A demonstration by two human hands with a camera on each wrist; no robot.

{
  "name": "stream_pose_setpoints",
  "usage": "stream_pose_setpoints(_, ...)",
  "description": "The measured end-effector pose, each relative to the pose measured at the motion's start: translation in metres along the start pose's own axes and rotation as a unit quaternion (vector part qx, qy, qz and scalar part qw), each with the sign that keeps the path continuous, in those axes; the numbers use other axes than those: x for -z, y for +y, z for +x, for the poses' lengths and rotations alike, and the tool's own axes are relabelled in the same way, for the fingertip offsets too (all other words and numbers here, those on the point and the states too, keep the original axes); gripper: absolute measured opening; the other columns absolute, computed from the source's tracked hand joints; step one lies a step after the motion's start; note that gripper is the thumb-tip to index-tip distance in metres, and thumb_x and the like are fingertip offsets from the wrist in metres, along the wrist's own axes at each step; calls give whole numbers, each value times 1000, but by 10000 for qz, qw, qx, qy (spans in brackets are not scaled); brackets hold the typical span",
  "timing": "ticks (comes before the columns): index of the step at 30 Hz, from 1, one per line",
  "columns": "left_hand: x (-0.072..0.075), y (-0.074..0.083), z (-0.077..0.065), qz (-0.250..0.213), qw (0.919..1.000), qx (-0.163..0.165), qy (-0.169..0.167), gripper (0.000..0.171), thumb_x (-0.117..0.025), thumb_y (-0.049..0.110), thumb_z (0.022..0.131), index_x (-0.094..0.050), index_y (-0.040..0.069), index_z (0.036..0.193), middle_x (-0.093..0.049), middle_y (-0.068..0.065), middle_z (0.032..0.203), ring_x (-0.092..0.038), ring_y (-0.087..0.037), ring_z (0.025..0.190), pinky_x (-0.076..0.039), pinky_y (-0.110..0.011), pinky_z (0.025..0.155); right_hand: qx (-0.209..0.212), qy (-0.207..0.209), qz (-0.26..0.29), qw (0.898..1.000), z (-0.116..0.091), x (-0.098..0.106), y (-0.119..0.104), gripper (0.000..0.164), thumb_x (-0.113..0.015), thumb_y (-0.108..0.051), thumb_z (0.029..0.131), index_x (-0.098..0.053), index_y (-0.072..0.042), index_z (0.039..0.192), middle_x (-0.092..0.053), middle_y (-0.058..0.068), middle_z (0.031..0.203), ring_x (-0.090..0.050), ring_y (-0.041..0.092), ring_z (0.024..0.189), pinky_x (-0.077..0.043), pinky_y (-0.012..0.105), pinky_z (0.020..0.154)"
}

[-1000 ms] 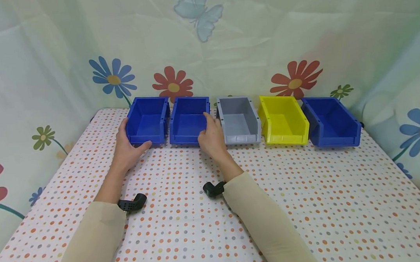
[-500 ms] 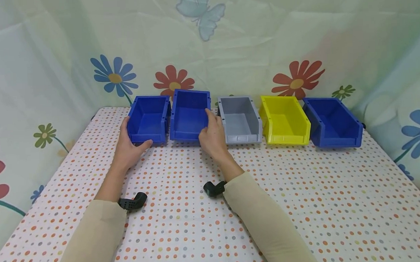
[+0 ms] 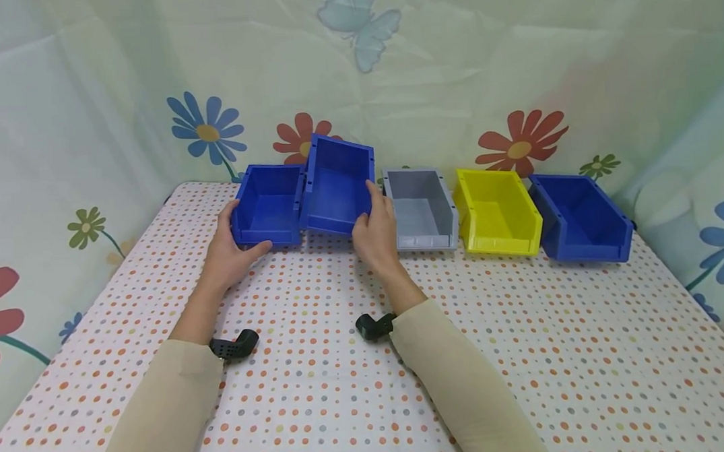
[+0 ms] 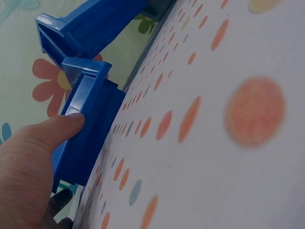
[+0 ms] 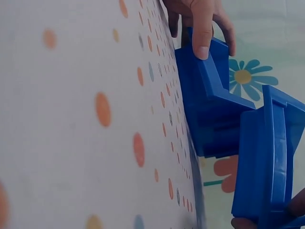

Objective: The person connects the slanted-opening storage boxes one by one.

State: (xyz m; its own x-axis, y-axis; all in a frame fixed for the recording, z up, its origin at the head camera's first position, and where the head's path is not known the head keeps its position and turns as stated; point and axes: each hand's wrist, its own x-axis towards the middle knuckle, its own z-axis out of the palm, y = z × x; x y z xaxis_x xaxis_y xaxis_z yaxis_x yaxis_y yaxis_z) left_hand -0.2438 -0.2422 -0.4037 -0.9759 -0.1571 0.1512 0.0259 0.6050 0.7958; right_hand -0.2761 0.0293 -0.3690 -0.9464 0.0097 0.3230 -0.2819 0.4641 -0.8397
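Observation:
Five would be too many to count singly, so several open-front storage bins stand in a row in the head view. At its left end, my left hand (image 3: 224, 255) grips a blue storage bin (image 3: 269, 213), thumb on the front lip (image 4: 90, 102) and fingers along the left side. That bin sits on the table. My right hand (image 3: 377, 239) holds a second blue storage bin (image 3: 339, 186) by its right side. This one is raised off the table and tilted, its left side right at the first bin's right rim. Its underside and front (image 5: 259, 162) show in the right wrist view.
To the right stand a grey bin (image 3: 418, 210), a yellow bin (image 3: 497, 213) and another blue bin (image 3: 583, 220). The dotted tablecloth (image 3: 319, 363) covers the table. A flowered curtain (image 3: 429, 95) hangs close behind the row.
My right hand has lifted the second blue bin off the table, tilted it and brought it left against the first bin. The left hand keeps its grip on the first bin.

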Motion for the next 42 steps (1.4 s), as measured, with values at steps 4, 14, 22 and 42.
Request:
stream_pose_setpoints(4, 0, 1, 0, 16, 10000, -17, -9, 104, -77, 28, 92, -4, 29, 166, -17, -21, 172, -24, -48, 155, -25, -68, 123, -26, -12, -43, 10000, 1, 1, 1, 62, -40, 2, 103, -31, -11, 163, -40, 21, 155, -41, 35, 147, -36, 48, 124)
stream_pose_setpoints(14, 3, 2, -1, -198, 9997, 106, -27, 93, -73, 24, 96, -12, 33, 166, -23, -19, 171, -25, -43, 156, -25, -67, 124, -25, 28, -89, 10000, 3, 2, 1, 62, -39, 3, 103, -30, -10, 163, -38, 21, 157, -41, 37, 148, -37, 50, 123)
stream_pose_setpoints(22, 2, 1, 2, -495, 9987, 58, -121, 91, -72, 17, 97, -13, 34, 166, -20, -19, 172, -23, -43, 157, -24, -65, 125, 6, -41, -273, 9996, 7, 7, -2, 61, -40, 1, 104, -28, -8, 163, -36, 22, 161, -38, 37, 150, -35, 49, 124)
stream_pose_setpoints(42, 4, 2, 5, -547, 9983, 22, -212, 88, -68, 12, 99, -14, 33, 166, -19, -18, 172, -23, -42, 157, -24, -61, 127, 162, -231, -632, 9976, 14, 15, -9, 57, -41, -4, 107, -29, -3, 162, -37, 23, 161, -37, 37, 151, -34, 48, 125)
